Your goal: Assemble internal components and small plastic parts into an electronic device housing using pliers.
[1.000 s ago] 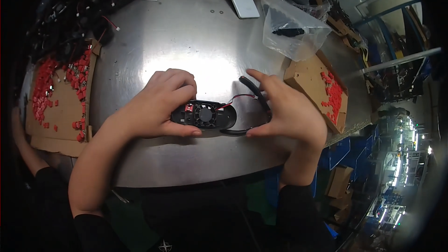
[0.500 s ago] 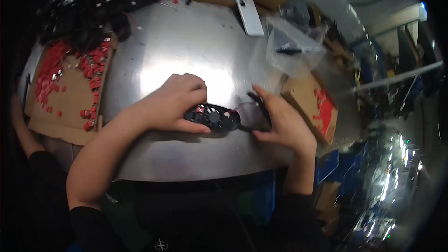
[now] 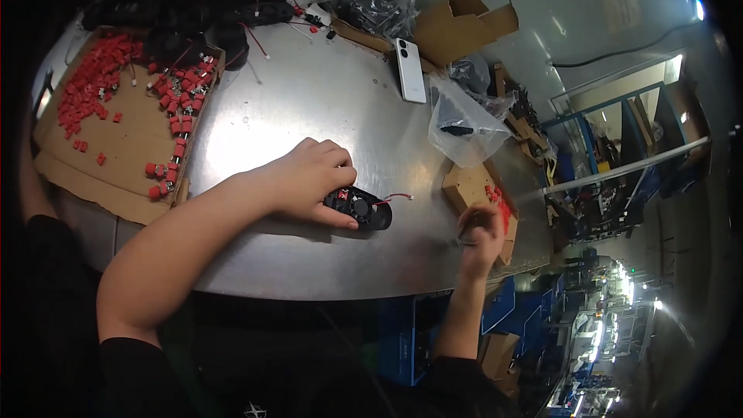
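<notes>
So left hand (image 3: 306, 186) grips a black oblong plastic housing (image 3: 380, 219) left of the small brown cardboard tray (image 3: 459, 185), round black fan (image 3: 361, 209) and red block (image 3: 344, 196) already in, red wire (image 3: 398, 196) loose, right hand (image 3: 484, 236) half-curled by that tray, can't tell if empty.

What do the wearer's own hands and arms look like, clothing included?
The left hand and right hand are ungloved. Black sleeves leave the forearms bare. A pale star-shaped emblem marks the dark clothing.
</notes>
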`<action>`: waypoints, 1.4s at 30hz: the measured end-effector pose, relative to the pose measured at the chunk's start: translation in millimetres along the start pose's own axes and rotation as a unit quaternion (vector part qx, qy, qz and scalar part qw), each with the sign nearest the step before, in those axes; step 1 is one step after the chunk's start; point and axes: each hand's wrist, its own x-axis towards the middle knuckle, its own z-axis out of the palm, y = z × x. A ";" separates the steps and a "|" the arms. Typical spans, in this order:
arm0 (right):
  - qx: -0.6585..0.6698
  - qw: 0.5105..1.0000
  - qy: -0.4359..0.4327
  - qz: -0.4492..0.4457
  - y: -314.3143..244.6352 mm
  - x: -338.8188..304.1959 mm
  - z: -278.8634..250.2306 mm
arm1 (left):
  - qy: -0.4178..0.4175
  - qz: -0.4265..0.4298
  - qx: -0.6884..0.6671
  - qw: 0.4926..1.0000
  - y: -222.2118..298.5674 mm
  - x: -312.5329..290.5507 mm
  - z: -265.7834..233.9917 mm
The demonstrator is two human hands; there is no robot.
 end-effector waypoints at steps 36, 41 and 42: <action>0.272 0.951 -0.102 -0.102 -21.3 46.5 174.8 | 0.057 -0.042 -0.002 0.998 12.0 4.8 7.6; 0.234 0.967 -0.069 -0.070 -30.5 47.1 187.2 | 0.063 -0.051 0.019 0.997 12.4 1.4 9.2; 0.214 0.973 -0.056 -0.060 -33.8 47.5 190.5 | 0.067 -0.052 0.026 0.996 12.8 3.0 10.3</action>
